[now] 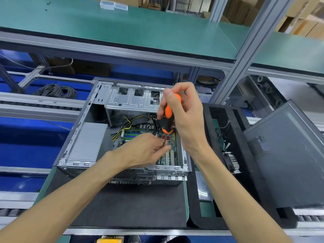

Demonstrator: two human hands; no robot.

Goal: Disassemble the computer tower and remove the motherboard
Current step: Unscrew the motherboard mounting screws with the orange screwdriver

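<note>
Right hand (pixel 182 118) grips an orange screwdriver (pixel 169 114); left hand (pixel 143 149) pinches its shaft. Likely unscrewing the motherboard (pixel 168 155) (still seated); next, steady turning.

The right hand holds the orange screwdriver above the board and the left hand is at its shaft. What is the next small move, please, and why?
Probably turn the screwdriver to loosen a screw. The right hand grips its handle upright over the motherboard, which still lies inside the open case, and the left hand pinches the shaft near the tip as if steadying it. The screw itself is hidden.
</note>
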